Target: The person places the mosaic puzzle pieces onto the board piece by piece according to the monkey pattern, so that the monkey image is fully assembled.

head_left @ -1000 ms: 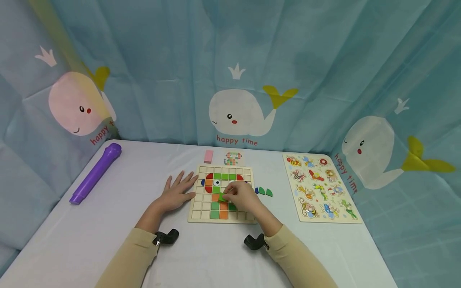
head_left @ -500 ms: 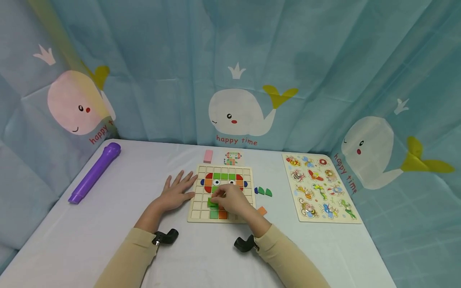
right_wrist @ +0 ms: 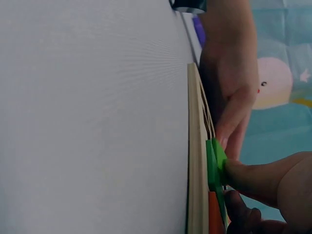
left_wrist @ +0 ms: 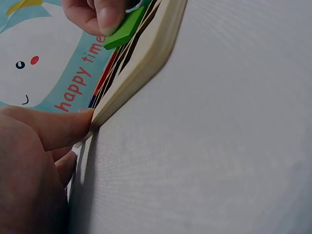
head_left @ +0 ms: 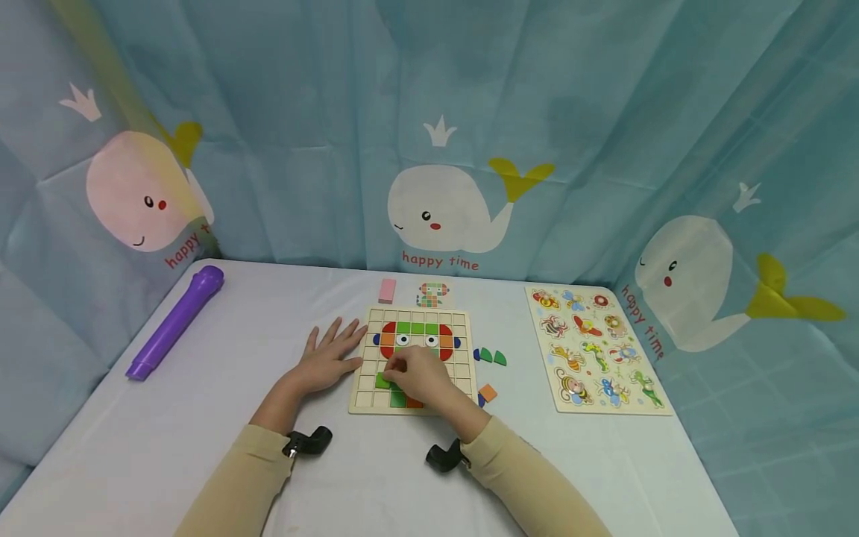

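A wooden grid board (head_left: pixel 365 400) lies on the table, bearing a patterned figure of red, green, orange and white eye tiles. My right hand (head_left: pixel 426 377) pinches a light green square tile (head_left: pixel 382 381) between thumb and fingers, low over the board's left part. In the left wrist view that green tile (left_wrist: pixel 126 30) tilts just above the grid. My left hand (head_left: pixel 329 362) lies flat with spread fingers, thumb and fingertips at the board's left edge. Part of the lower pattern is hidden under the right hand.
Right of the board lie green quarter-round pieces (head_left: pixel 499 358), an orange tile (head_left: pixel 488 392) and blue pieces. Behind it are a pink block (head_left: pixel 387 291) and a pattern card (head_left: pixel 433 295). An insect puzzle board (head_left: pixel 597 350) sits right, a purple microphone-shaped tube (head_left: pixel 174 324) left.
My right hand has moved left across the board with the green tile, from the middle columns toward the left ones. An orange tile and a blue piece on the right are uncovered. Left hand stays.
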Tool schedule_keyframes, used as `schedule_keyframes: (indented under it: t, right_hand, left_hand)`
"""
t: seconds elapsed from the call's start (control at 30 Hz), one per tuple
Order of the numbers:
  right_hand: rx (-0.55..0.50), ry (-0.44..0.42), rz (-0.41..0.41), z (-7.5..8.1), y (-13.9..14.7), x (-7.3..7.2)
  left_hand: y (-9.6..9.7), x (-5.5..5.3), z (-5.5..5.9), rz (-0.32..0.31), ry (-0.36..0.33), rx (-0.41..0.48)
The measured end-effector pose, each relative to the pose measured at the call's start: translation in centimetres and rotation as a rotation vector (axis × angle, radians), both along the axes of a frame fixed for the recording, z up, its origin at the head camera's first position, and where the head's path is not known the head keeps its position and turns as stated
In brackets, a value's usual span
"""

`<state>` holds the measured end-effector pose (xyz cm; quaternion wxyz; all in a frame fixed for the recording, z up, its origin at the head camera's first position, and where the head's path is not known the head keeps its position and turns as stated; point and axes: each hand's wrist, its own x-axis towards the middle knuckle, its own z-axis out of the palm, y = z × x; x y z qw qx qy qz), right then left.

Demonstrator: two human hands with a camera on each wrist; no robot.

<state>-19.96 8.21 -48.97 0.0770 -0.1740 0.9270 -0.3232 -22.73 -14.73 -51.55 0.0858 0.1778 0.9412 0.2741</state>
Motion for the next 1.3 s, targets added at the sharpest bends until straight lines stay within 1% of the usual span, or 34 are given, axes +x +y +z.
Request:
schedule_keyframes:
  t: [0.13, 0.2, 0.4, 0.53, 0.77, 0.9, 1.17, 1.3]
  right_hand:
    - [0.043, 0.024, 0.005, -0.3, -0.2, 0.1]
    - [0.048, 0.024, 0.003, -0.3, -0.2, 0.1]
    - [0.021, 0.005, -0.025, 0.0, 0.1, -0.1]
    - [-0.004, 0.007, -0.052, 0.3, 0.8, 0.0]
    - [-0.039, -0.008, -0.112, 0.4, 2.8, 0.2]
    - [-0.033, -0.004, -0.136, 0.6, 4.1, 0.3]
    - [-0.04, 0.011, -0.189, 1.2, 7.0, 0.4]
    - [-0.046, 0.017, -0.221, 1.3, 8.6, 0.4]
  left_hand:
    - [0.1, -0.1, 0.0, 0.0, 0.008, 0.002]
    - [0.2, -0.1, 0.0, 0.0, 0.003, 0.006]
    - [0.3, -0.3, 0.0, 0.003, -0.006, -0.003]
    - [0.4, -0.3, 0.0, 0.002, -0.01, -0.002]
    - [0.4, -0.3, 0.1, 0.016, -0.016, -0.009]
    - [0.4, -0.2, 0.1, 0.021, -0.01, -0.009]
    - [0.1, 0.0, -0.3, 0.025, -0.012, 0.002]
    - [0.0, -0.1, -0.5, 0.023, -0.006, 0.009]
